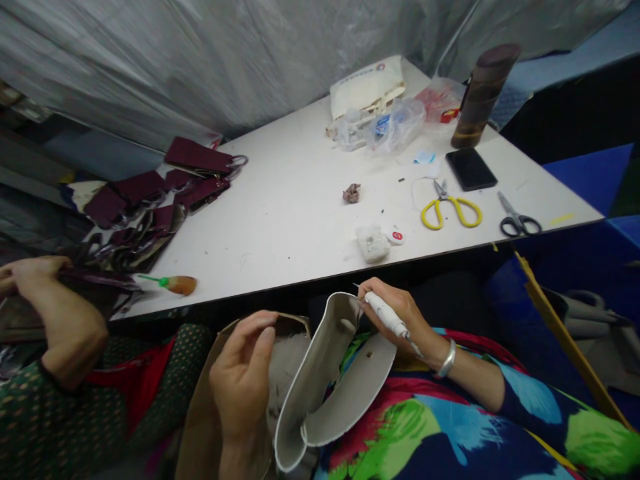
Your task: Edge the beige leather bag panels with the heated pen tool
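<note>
Evidently mid-work, below the bench (300, 213) edge: my left hand (243, 383) has its grip closed on the tan panel (197, 413); my right hand (407, 320) pinches the white pen tool (385, 315), tip at the top of the grey curved piece (320, 373); I judge much remains.

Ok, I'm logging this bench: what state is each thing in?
left hand, closed on the leather piece
leather piece, bent into a curve
right hand, closed on the white pen tool
white pen tool, tip at the piece's edge
yellow scissors, closed, lying flat
black scissors, closed, lying flat
phone, screen dark
bottle, upright, capped
</note>
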{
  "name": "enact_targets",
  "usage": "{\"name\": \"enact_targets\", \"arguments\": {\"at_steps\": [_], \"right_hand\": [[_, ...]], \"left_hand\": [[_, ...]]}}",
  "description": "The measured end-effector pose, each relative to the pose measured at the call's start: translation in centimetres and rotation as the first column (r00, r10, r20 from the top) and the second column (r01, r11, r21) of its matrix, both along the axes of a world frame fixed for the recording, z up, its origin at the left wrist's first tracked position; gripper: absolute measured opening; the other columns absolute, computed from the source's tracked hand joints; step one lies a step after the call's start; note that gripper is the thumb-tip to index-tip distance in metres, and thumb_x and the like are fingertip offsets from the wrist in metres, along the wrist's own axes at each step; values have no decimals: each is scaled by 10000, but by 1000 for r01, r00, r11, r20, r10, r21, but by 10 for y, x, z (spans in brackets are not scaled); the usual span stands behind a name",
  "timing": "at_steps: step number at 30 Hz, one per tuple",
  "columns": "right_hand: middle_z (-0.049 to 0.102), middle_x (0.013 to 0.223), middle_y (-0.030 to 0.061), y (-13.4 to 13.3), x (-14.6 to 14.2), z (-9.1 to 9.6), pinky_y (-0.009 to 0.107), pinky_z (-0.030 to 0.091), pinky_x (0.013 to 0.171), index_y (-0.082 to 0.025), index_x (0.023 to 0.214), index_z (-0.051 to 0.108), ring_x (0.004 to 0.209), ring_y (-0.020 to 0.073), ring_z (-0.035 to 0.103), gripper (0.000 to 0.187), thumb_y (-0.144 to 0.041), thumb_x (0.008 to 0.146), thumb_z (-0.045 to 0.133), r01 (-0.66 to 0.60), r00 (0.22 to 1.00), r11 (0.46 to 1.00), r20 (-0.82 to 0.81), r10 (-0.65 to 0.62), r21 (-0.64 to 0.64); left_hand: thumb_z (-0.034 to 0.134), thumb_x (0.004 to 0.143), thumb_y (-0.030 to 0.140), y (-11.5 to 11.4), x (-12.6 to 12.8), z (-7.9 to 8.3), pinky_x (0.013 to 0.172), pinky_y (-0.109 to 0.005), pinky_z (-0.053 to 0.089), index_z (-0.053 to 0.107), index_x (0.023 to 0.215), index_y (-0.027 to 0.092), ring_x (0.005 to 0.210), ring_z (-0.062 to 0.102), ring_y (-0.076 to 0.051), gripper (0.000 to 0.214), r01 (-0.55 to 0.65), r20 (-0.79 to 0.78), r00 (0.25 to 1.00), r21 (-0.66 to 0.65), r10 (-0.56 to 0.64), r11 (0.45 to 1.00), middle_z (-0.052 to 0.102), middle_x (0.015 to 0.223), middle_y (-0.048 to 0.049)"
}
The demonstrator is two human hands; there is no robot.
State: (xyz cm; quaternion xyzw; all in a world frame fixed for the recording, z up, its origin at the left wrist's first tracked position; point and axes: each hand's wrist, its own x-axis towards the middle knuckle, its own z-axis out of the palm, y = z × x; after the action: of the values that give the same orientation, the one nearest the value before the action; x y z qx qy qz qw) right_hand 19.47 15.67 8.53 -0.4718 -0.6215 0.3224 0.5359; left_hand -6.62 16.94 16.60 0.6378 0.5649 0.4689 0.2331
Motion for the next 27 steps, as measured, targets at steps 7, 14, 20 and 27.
{"name": "enact_targets", "arguments": {"at_steps": [7, 14, 20, 27], "right_hand": [[581, 845, -44, 3, -7, -2, 241, 379, 649, -220, 1010, 607, 695, 137, 542, 148, -91, 940, 582, 9, 1000, 999, 15, -8, -35], [596, 847, -25, 3, -9, -10, 252, 392, 651, -216, 1023, 611, 692, 155, 551, 132, -116, 945, 575, -4, 999, 1000, 47, 4, -19], [612, 837, -19, 7, -4, -23, 257, 390, 650, -219, 1003, 626, 690, 165, 567, 72, -170, 976, 580, 54, 994, 998, 98, -51, -32], [628, 799, -18, 8, 9, -26, 262, 377, 610, -210, 940, 630, 646, 168, 569, 56, -220, 987, 601, 82, 985, 996, 158, -74, -46]], "left_hand": [[623, 950, 99, -82, -17, 28, 915, -308, 619, 740, 1117, 224, 1007, 744, -203, 239, 254, -441, 881, 133, -173, 958, 765, 1136, -51], [561, 1041, 281, -72, -14, -9, 848, -277, 622, 677, 1205, 174, 1058, 739, -211, 228, 387, -661, 674, -64, -329, 920, 732, 1220, -97], [602, 1018, 233, -69, -6, -19, 838, -242, 564, 708, 944, 209, 887, 699, -153, 131, 341, -546, 780, -40, -307, 939, 690, 977, -34], [650, 975, 205, -72, 7, -27, 858, -255, 553, 717, 992, 215, 945, 684, -175, 69, 294, -477, 852, 94, -216, 951, 669, 1047, -53]]}}
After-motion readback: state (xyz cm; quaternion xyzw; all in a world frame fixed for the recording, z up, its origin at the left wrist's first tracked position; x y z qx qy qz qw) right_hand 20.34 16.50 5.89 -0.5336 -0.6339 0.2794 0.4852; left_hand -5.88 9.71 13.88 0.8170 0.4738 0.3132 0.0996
